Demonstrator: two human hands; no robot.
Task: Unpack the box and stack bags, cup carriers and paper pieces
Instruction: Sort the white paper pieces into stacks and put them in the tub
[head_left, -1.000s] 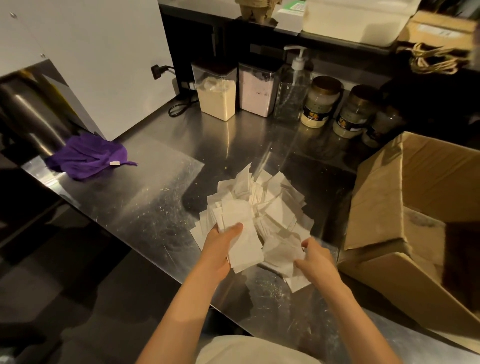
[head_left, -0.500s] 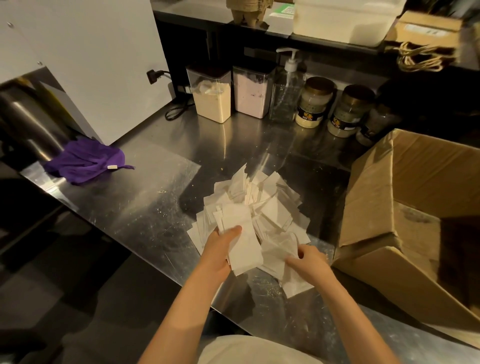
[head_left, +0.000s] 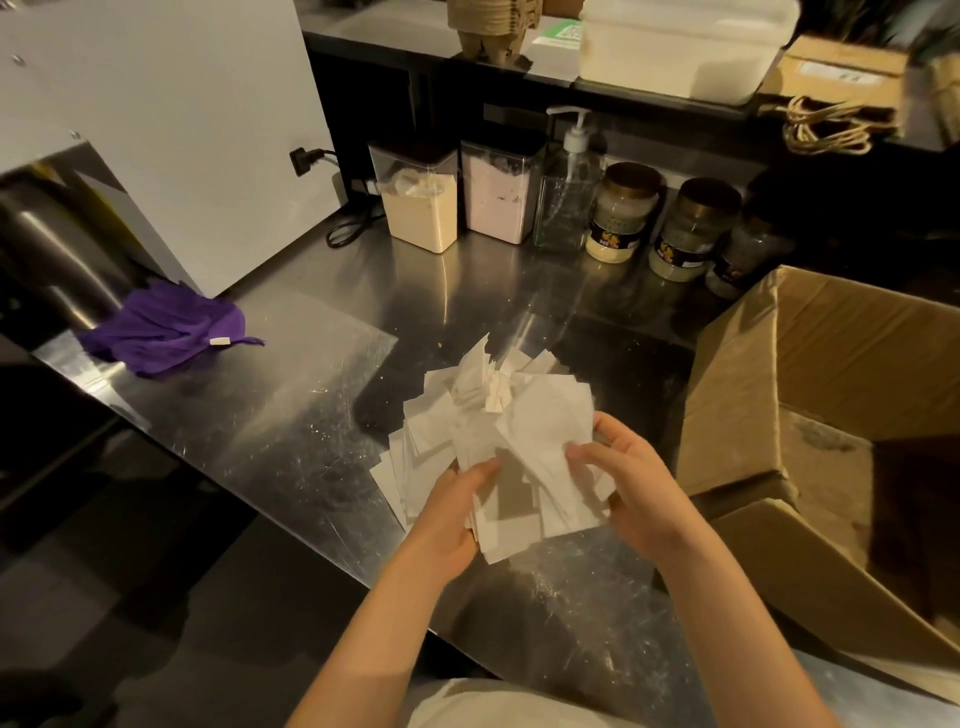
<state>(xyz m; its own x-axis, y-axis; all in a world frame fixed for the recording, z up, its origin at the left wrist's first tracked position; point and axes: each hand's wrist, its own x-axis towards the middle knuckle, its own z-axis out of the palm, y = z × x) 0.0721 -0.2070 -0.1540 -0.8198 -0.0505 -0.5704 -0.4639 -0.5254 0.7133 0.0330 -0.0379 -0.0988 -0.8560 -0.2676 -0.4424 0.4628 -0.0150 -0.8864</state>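
Pinched from both sides, lower centre, by left hand (head_left: 451, 522) and right hand (head_left: 640, 488): paper pieces (head_left: 540, 422); probably light, limp, slippery, best squeezed at edges

Dim, warm light from overhead. The steel counter (head_left: 291, 415) returns patchy glare that picks out its scratches. The white paper pieces (head_left: 540, 421) are the brightest area. The box (head_left: 841, 353) interior and the lower left lie in deep shadow. Wide-angle distortion bends the edges, and the upper right corner is blurred.
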